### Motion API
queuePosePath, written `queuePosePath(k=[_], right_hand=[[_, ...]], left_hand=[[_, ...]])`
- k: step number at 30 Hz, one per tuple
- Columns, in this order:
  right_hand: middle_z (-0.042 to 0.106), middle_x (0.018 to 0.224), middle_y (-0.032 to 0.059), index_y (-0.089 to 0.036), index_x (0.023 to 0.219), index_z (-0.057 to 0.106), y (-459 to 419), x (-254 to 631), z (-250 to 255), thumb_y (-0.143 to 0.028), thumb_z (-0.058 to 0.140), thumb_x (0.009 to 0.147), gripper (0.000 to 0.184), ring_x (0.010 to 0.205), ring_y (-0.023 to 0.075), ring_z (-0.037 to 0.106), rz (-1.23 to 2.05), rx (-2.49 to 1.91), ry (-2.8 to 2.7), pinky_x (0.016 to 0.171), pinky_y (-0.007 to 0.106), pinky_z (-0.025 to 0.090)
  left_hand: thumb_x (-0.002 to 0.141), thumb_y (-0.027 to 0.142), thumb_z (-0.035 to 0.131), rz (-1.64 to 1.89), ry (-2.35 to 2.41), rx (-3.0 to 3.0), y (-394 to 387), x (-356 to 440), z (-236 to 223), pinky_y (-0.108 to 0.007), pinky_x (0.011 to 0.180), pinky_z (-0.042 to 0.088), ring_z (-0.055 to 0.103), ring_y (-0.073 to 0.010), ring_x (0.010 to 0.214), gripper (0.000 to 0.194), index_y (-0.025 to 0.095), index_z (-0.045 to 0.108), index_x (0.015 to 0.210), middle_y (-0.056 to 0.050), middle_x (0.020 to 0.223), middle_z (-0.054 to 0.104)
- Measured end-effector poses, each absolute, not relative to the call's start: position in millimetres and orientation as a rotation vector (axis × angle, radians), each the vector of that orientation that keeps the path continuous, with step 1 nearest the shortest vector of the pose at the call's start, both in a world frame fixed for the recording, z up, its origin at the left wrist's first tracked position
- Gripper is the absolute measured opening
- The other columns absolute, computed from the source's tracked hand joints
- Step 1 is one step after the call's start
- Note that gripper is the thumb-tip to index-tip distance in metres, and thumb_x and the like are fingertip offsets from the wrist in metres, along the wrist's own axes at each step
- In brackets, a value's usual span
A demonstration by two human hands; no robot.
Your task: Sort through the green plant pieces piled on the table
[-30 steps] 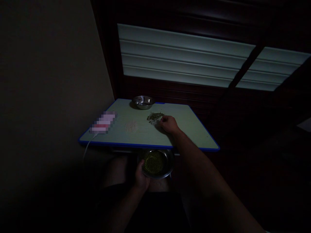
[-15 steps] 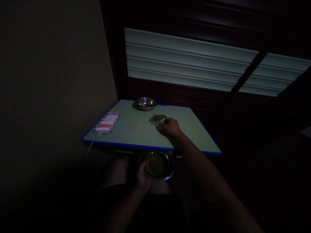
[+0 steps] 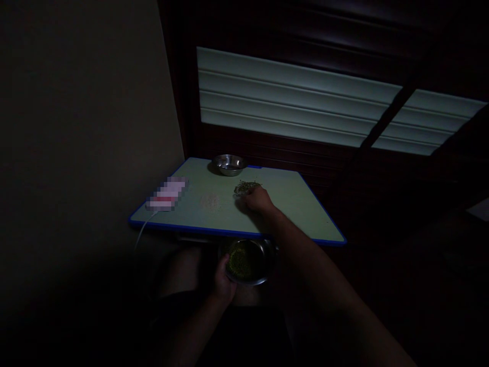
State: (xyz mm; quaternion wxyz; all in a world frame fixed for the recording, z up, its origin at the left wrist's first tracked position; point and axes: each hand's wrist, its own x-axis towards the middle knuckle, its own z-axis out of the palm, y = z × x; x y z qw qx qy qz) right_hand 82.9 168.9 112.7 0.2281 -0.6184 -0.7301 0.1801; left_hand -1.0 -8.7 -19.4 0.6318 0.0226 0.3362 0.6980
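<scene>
A small pale green table with a blue rim stands before me in dim light. My right hand rests on it with curled fingers, touching the near edge of a small heap of green beans. Whether the fingers pinch anything is too dark to tell. Below the table's front edge my left hand grips the rim of a steel bowl filled with green beans, held over my lap. A faint pale patch of grains lies on the table left of my right hand.
An empty-looking steel bowl sits at the table's far edge. A blurred pinkish flat object with a white cable lies at the left end. A beige wall is at left, dark wood with light panels behind.
My right hand has slid a little left and toward me along the bean heap. The left hand and its bowl have stayed nearly still.
</scene>
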Motion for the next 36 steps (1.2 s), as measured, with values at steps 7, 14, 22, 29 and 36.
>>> queuePosePath(k=[7, 14, 22, 29, 36], right_hand=[[0.068, 0.071, 0.0133, -0.012, 0.069, 0.069, 163, 43, 116, -0.025, 0.059, 0.068, 0.016, 0.069, 0.0231, 0.063, 0.515, -1.706, -2.009, 0.062, 0.032, 0.046], [0.064, 0.059, 0.0085, -0.012, 0.062, 0.065, 170, 42, 112, -0.021, 0.058, 0.066, 0.012, 0.055, 0.0164, 0.058, 0.761, -1.606, -1.906, 0.055, 0.027, 0.043], [0.059, 0.055, -0.0006, -0.017, 0.066, 0.057, 198, 116, 102, -0.022, 0.057, 0.062, 0.006, 0.048, 0.0115, 0.051, 0.79, -1.518, -1.572, 0.051, 0.022, 0.038], [0.059, 0.062, -0.0018, -0.017, 0.065, 0.06, 198, 141, 86, -0.03, 0.053, 0.063, 0.014, 0.061, 0.0122, 0.052, 0.557, -1.368, -1.544, 0.06, 0.023, 0.04], [0.063, 0.067, -0.0014, -0.017, 0.072, 0.064, 197, 136, 82, -0.029, 0.053, 0.066, 0.017, 0.067, 0.0127, 0.056, 0.49, -1.329, -1.653, 0.068, 0.024, 0.044]], left_hand=[[0.075, 0.034, 0.061, 1.547, 0.782, 0.009, -8, -2, -23, -0.041, 0.096, 0.046, 0.066, -0.0276, 0.1, 0.027, 0.014, 0.072, 0.091, -0.011, 0.093, 0.075], [0.074, 0.035, 0.063, 1.587, 0.761, 0.034, -7, 0, -27, -0.04, 0.096, 0.045, 0.067, -0.0259, 0.097, 0.028, 0.014, 0.071, 0.092, -0.01, 0.093, 0.075], [0.071, 0.032, 0.065, 1.607, 0.756, 0.027, -8, 0, -20, -0.042, 0.092, 0.048, 0.067, -0.0275, 0.097, 0.027, 0.017, 0.071, 0.092, -0.009, 0.092, 0.075], [0.071, 0.032, 0.064, 1.6, 0.778, 0.042, -9, -2, -19, -0.04, 0.09, 0.049, 0.067, -0.027, 0.097, 0.03, 0.017, 0.071, 0.096, -0.008, 0.092, 0.075], [0.072, 0.032, 0.062, 1.611, 0.787, 0.063, -9, -4, -17, -0.041, 0.092, 0.049, 0.066, -0.0275, 0.101, 0.032, 0.019, 0.07, 0.101, -0.007, 0.094, 0.075]])
